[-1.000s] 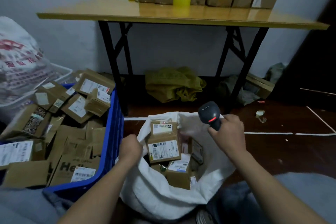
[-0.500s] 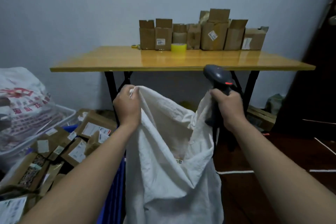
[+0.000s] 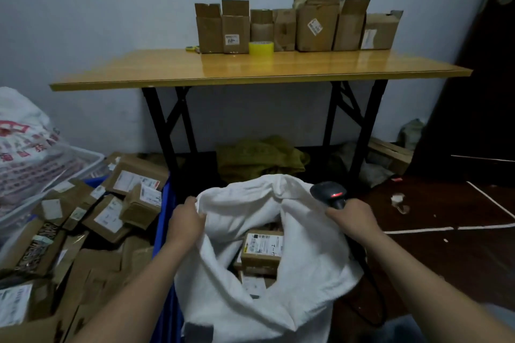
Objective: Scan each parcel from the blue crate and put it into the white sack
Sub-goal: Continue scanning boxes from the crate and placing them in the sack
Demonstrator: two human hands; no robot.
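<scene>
Beside blue crate (image 3: 163, 217): left hand (image 3: 185, 227) grips white sack (image 3: 306, 273) rim; right hand (image 3: 355, 217) grips scanner (image 3: 330, 193); parcels (image 3: 262, 249) inside sack.

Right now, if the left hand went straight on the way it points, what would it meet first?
The white sack itself: the left hand grips its rim, pointing forward and right. Past that fold, probably the olive bundle under the table, though depth is unclear.
</scene>
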